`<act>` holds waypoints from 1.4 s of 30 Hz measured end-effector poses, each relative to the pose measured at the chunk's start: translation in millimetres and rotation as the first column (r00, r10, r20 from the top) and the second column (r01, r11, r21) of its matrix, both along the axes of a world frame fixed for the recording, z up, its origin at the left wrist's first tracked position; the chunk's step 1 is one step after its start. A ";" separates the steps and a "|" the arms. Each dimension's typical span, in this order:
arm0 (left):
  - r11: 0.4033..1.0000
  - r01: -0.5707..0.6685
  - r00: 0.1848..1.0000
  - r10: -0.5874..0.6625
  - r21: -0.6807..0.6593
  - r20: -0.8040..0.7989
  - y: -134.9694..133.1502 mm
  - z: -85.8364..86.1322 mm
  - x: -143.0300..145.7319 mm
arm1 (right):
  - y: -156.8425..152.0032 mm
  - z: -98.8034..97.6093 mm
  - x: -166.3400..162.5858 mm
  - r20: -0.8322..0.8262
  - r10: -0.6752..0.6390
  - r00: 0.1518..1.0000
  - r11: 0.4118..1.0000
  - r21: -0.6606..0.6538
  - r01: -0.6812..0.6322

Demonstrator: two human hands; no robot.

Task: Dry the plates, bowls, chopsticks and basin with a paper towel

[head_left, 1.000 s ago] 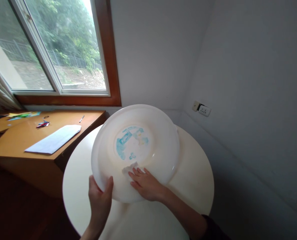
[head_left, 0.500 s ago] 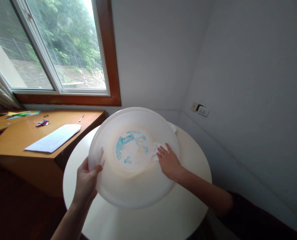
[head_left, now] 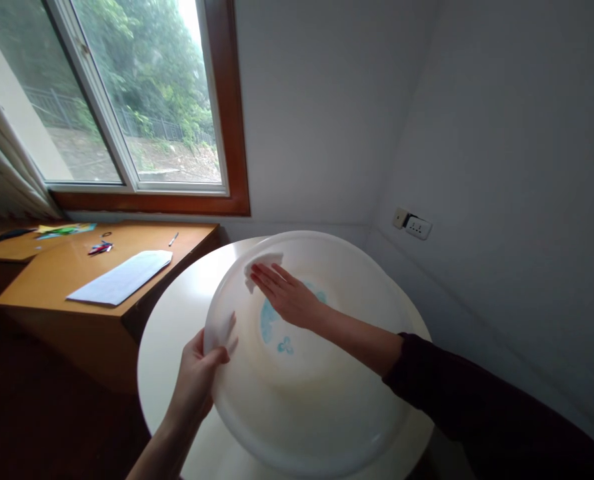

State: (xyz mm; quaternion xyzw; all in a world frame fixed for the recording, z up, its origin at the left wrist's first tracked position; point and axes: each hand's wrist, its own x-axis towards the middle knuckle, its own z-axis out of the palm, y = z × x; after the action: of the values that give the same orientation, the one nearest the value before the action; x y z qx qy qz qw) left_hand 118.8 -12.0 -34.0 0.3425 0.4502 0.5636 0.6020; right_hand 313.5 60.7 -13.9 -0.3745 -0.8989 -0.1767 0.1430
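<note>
A large translucent white plastic basin (head_left: 321,393) with a blue print on its bottom is tilted toward me over the round white table. My left hand (head_left: 197,373) grips its left rim, thumb on the inside and fingers behind, showing faintly through the plastic. Inside the basin, my right hand (head_left: 289,297) presses a crumpled white tissue (head_left: 267,262) against the upper left of the wall. The fingers of that hand lie stretched and close together over the tissue. My right forearm covers part of the blue print.
The round white table (head_left: 169,340) stands under the basin. To the left, a wooden desk (head_left: 41,287) carries a white paper envelope (head_left: 124,277), a pen (head_left: 173,239) and several small coloured items. A wall socket (head_left: 419,227) is on the right wall, and a window is behind the desk.
My right hand has moved with the tissue from the basin's right side to its upper left wall. The basin now appears lower and further right; my left hand still holds its rim.
</note>
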 end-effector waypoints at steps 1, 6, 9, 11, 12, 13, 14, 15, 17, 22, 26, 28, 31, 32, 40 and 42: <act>1.000 -0.001 1.000 0.001 -0.014 0.006 -0.2 -0.3 -1.5 | 1.4 1.1 -1.5 0.011 0.012 1.000 1.000 0.025 -0.012; 1.000 -0.004 1.000 0.004 -0.018 -0.012 -0.1 0.5 -6.5 | 15.4 3.0 17.2 -0.022 -0.090 0.996 0.972 0.218 0.092; 0.999 0.010 0.998 -0.008 0.036 -0.056 1.1 1.8 -6.5 | 17.7 0.3 29.1 -0.065 -0.134 0.989 0.950 0.274 0.146; 0.996 0.021 0.995 -0.013 0.087 -0.094 1.4 2.6 -5.7 | 15.4 -3.0 28.7 -0.105 -0.129 0.986 0.951 0.269 0.153; 0.994 0.024 0.994 -0.012 0.110 -0.107 1.2 2.9 -5.1 | 13.4 -4.8 25.3 -0.132 -0.109 0.985 0.957 0.255 0.141; 0.992 0.024 0.994 -0.010 0.127 -0.111 0.8 3.1 -4.3 | 11.0 -6.6 20.0 -0.170 -0.081 0.982 0.964 0.236 0.120; 0.990 0.022 0.995 -0.007 0.137 -0.104 0.3 3.2 -3.3 | 8.2 -8.2 12.7 -0.219 -0.048 0.975 0.974 0.208 0.094; 0.990 0.018 0.996 -0.006 0.141 -0.087 -0.3 3.2 -2.0 | 4.8 -9.3 3.8 -0.280 -0.019 0.960 0.982 0.173 0.070; 0.990 0.013 0.999 -0.007 0.143 -0.045 -1.4 2.8 0.9 | -3.6 -10.2 -16.9 -0.425 0.013 0.905 0.997 0.080 0.023; 0.988 0.031 0.998 -0.038 0.149 0.046 0.0 2.7 6.1 | -32.8 -7.2 -65.1 -0.699 -0.006 0.715 0.965 -0.191 -0.179; 0.981 0.064 0.974 -0.101 0.184 0.201 4.1 2.0 5.2 | -54.1 -5.9 -82.7 -0.786 -0.022 0.617 0.869 -0.320 -0.377; 0.983 0.046 0.956 -0.094 0.175 0.278 4.9 -0.1 5.5 | -62.1 -5.5 -85.5 -0.799 -0.047 0.599 0.826 -0.368 -0.427; 0.985 -0.018 0.947 -0.037 0.169 0.320 3.2 -2.0 8.4 | -73.3 -4.0 -86.0 -0.794 -0.079 0.603 0.768 -0.434 -0.470; 0.984 -0.039 0.951 -0.016 0.172 0.308 2.3 -1.4 9.7 | -77.5 -3.4 -85.5 -0.782 -0.086 0.617 0.747 -0.461 -0.479; 0.976 -0.176 0.975 0.154 0.131 0.161 8.2 12.9 4.5 | -122.4 -8.8 -54.0 -0.447 -0.144 0.883 0.544 -0.781 -0.306; 0.969 -0.194 0.974 0.172 0.153 0.146 11.1 14.0 1.3 | -132.8 -14.5 -38.2 -0.332 -0.157 0.930 0.543 -0.816 -0.199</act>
State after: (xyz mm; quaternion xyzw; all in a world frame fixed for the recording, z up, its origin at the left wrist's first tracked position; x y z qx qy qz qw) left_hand 120.1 -0.9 -20.0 0.3103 0.3906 0.6739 0.5450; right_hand 275.3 -72.1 -28.4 -0.4118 -0.8340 0.3493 0.1135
